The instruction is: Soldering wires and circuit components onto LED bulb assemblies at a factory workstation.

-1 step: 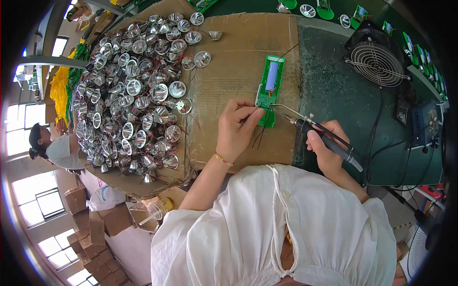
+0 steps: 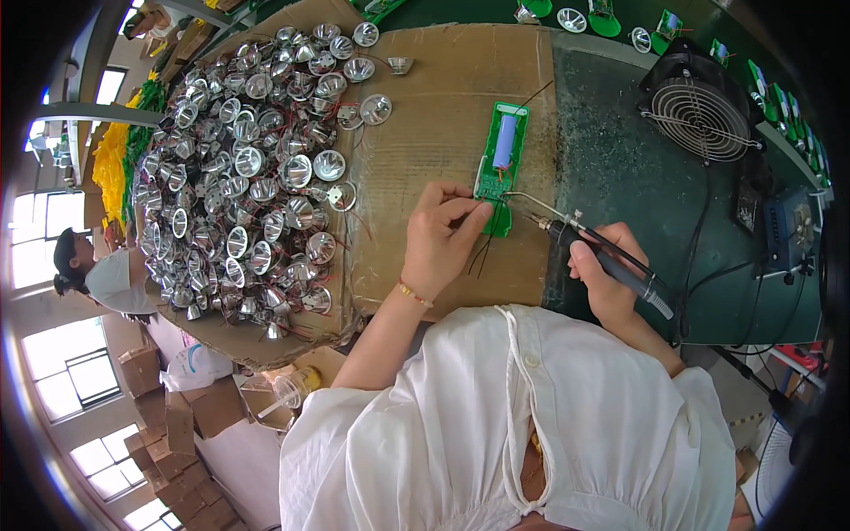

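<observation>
A long green plastic housing point(image 2: 498, 226) lies on the cardboard, holding a blue-violet cylindrical battery point(image 2: 505, 142) and a small green circuit board point(image 2: 492, 183). My left hand point(image 2: 438, 234) is closed at the board's near left edge, thumb and fingertips pinched together; what is between them is too small to make out. Thin dark wires point(image 2: 482, 254) trail out near those fingertips. In my right hand point(image 2: 609, 276) is a soldering iron point(image 2: 633, 276) with a thin metal tube point(image 2: 540, 204) clamped alongside it. Both the iron's tip and the tube's end point at the board.
Left of the housing, many silver reflector cups point(image 2: 249, 161) with red wires are heaped on cardboard point(image 2: 425, 115). A black fan point(image 2: 699, 119) with a wire guard stands at the back right, near a blue box point(image 2: 790, 232) with cables. Green housings point(image 2: 604, 18) line the far edge.
</observation>
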Demonstrator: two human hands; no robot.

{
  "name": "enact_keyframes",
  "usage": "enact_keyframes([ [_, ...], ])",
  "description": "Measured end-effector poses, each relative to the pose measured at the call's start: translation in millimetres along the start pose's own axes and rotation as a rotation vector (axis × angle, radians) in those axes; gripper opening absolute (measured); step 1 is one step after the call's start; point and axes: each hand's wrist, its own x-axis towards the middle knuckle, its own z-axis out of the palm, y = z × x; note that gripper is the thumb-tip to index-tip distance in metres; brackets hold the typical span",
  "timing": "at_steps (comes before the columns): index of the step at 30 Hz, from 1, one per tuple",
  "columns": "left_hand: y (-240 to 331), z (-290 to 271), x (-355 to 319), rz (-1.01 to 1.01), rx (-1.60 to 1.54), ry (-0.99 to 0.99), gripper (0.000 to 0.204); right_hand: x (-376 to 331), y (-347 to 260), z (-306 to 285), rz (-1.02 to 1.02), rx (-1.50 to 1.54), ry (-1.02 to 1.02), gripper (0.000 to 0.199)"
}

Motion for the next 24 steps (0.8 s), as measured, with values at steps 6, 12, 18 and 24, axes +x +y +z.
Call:
enact_keyframes([
  [6, 1, 2, 8, 0.034, 0.278, -0.132, 0.010, 2, 1, 4, -0.026, -0.024, 0.017, 0.014],
  [12, -3, 0, 12, 0.037, 0.331, -0.193, 0.013, 5, -2, 7, -0.040, -0.048, 0.004, 0.014],
  [18, -6, -1, 15, -0.035, 0.266, -0.229, 0.014, 9, -17, 14, 0.156, 0.051, 0.047, 0.014],
  [24, -3, 0, 16, -0.059, 0.269, -0.237, 0.014, 1, -14, 5, 0.040, 0.057, 0.076, 0.016],
])
